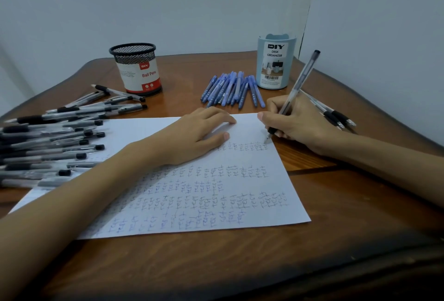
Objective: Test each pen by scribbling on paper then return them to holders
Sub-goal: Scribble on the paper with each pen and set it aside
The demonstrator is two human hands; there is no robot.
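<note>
Pen, clear barrel with a black grip, is pinched in the right hand, its tip touching the paper near the far right corner. The left hand lies flat on the sheet, fingers extended. Black pens are heaped at left. Blue pens lie between the mesh holder and the blue organizer on the wooden table.

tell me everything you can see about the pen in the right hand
The pen is a slim stick type with a clear, plastic-looking barrel, a dark plug at its upper end and a black sleeve just above the tip. The right hand holds it low down, fingers curled round it. It stands tilted, upper end leaning away, tip on the paper near its far right corner, beside rows of handwriting.
</note>
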